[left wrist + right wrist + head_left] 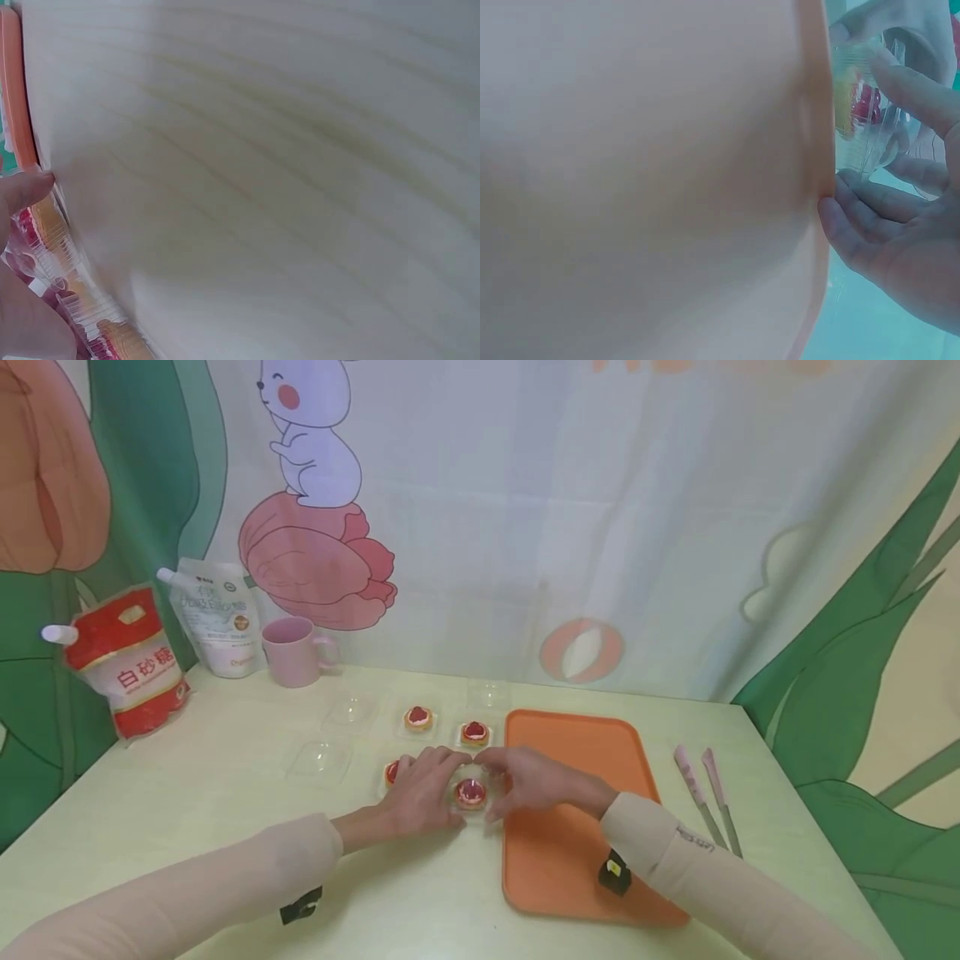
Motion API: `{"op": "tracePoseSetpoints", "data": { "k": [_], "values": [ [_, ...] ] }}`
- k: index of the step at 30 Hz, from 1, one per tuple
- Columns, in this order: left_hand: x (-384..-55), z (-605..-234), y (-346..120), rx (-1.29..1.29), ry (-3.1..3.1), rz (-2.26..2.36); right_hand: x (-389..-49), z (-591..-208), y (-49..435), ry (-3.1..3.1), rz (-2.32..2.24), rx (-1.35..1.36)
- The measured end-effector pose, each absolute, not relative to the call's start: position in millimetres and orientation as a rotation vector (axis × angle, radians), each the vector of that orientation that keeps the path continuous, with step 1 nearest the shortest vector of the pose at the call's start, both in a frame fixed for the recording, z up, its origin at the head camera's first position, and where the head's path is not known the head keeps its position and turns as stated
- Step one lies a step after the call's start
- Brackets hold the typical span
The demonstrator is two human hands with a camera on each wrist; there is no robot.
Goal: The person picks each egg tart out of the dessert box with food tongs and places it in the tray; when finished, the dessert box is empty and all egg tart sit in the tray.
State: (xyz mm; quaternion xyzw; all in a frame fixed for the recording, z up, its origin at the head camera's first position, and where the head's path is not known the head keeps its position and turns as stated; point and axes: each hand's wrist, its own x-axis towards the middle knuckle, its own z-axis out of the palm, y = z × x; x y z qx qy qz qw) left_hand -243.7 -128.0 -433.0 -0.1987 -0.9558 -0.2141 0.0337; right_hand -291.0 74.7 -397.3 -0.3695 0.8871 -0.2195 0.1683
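Observation:
Between both hands, on the table just left of the orange tray [570, 877], stands a small clear plastic box [471, 772] with a red-topped tart [470, 793] inside. My left hand [420, 795] grips the box's left side, thumb at the near edge and fingers at the far edge. From the right, my right hand [534, 778] holds it between thumb and fingers. In the right wrist view the box [861, 146] has its lid over the tart [865, 103]; whether it is fully closed I cannot tell. Another tart [392, 773] is partly hidden behind my left hand.
Two boxed tarts, one at the back [417, 718] and one nearer the tray [475, 733], sit with lids folded open. Clear lids [318, 762] lie to the left. Two pink-handled knives [690, 777] lie right of the tray. A pink mug [291, 653] and sugar bags [135, 664] stand back left.

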Motion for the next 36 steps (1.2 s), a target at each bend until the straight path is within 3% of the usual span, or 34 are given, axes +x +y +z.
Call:
{"op": "tracePoseSetpoints", "data": {
  "k": [15, 36],
  "values": [
    [-243.9, -432.1, -128.8, -0.66, -2.926, -0.608, -299.7, -384.1, 95.6, 2.511, -0.71, -0.97],
    [-254.2, -419.5, -123.6, -0.956, -2.959, -0.758, -304.1, -382.8, 148.4, 2.491, -0.805, -0.927]
  ]
}}
